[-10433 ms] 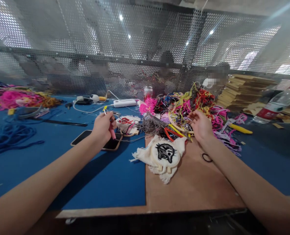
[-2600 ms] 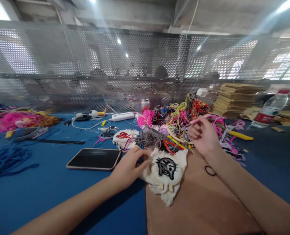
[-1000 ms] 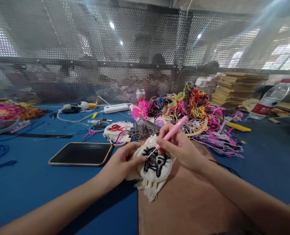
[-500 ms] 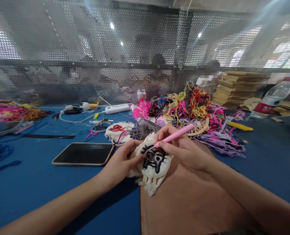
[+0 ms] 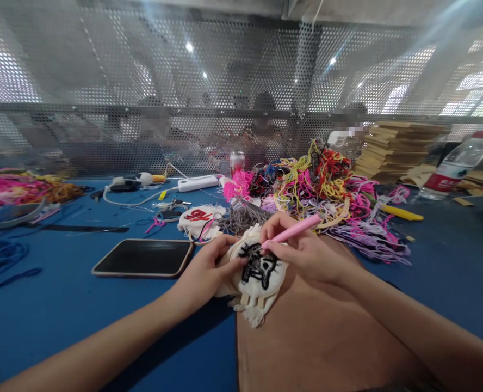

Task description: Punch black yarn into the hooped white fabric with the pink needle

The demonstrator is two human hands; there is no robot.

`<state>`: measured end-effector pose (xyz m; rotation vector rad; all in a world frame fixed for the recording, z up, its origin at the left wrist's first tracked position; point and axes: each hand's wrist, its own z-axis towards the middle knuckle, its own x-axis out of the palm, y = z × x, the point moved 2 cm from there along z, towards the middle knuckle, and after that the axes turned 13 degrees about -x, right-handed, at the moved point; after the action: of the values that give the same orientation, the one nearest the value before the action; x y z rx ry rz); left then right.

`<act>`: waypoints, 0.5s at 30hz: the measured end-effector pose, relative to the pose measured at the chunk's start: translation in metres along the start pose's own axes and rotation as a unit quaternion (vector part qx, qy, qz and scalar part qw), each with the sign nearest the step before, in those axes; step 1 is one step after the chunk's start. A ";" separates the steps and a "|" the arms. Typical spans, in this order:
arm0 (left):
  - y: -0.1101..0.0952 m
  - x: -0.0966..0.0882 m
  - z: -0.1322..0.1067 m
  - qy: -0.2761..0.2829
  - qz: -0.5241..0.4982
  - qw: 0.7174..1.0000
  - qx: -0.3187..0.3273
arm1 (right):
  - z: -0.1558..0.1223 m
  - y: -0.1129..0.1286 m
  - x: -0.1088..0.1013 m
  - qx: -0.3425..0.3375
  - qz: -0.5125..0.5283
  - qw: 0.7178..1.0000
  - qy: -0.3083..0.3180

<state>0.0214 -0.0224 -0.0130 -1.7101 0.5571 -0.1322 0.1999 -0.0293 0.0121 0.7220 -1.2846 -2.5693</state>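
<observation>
My left hand (image 5: 211, 268) grips the left side of an embroidery hoop (image 5: 277, 280), thumb on the front of the cloth. White fabric with frayed edges is stretched in it, bearing a black and grey face-like design (image 5: 260, 267). A pink punch needle (image 5: 294, 231) is pinched in my right hand (image 5: 301, 247), its tip against the upper part of the design. Whether the tip is through the cloth cannot be made out. Just behind lies another hoop with white cloth and a red design (image 5: 200, 215).
A dark-screened phone (image 5: 143, 258) lies left of the hoop. Behind are tangled coloured yarns (image 5: 302, 182), a white power strip (image 5: 198, 183) and a can (image 5: 237, 161). A plastic bottle (image 5: 456, 166) and a cardboard stack (image 5: 396, 149) stand right. Blue yarn (image 5: 0, 258) lies far left.
The pink punch needle has shifted slightly, its tip now lower against the black and grey design. My left hand keeps its hold; the whole view has shifted a little.
</observation>
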 end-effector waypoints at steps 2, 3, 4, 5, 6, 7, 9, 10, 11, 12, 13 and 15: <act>0.000 0.000 0.000 0.002 0.001 1.000 0.002 | 0.000 -0.001 0.000 0.001 0.002 1.000 -0.003; 0.000 0.000 0.000 0.003 0.001 1.000 0.002 | -0.001 -0.002 0.000 0.002 0.002 1.000 -0.004; 0.000 0.000 0.000 0.004 0.000 1.000 0.002 | -0.001 -0.002 0.000 0.001 0.000 1.000 -0.005; 0.001 0.000 0.000 0.005 -0.002 1.000 0.002 | -0.001 -0.003 0.000 0.000 -0.006 1.000 -0.005; 0.001 0.000 0.000 0.005 -0.004 1.000 0.002 | -0.002 -0.004 0.000 -0.001 -0.013 1.000 -0.004; 0.001 0.000 0.000 0.005 -0.005 1.000 0.003 | -0.002 -0.004 0.000 -0.004 -0.021 1.000 -0.003; 0.001 0.000 0.000 -0.001 0.001 1.000 0.007 | -0.003 -0.004 0.001 -0.012 -0.041 0.999 0.001; 0.000 0.000 0.000 -0.006 0.008 1.000 0.011 | -0.003 -0.003 0.001 -0.018 -0.054 0.998 0.004; 0.000 0.000 -0.001 -0.011 0.016 1.000 0.016 | -0.003 -0.001 0.002 -0.021 -0.072 0.997 0.008; -0.001 -0.001 -0.002 -0.014 0.025 0.999 0.023 | -0.003 0.001 0.003 -0.024 -0.094 0.995 0.015; -0.002 -0.001 -0.003 -0.016 0.034 0.999 0.030 | -0.002 0.004 0.003 -0.024 -0.119 0.992 0.024; -0.003 -0.001 -0.004 -0.018 0.054 0.997 0.048 | -0.002 0.010 0.005 -0.024 -0.170 0.984 0.040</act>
<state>0.0197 -0.0254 -0.0089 -1.5830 0.6059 -0.0491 0.1963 -0.0385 0.0174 1.1079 -1.1568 -2.7839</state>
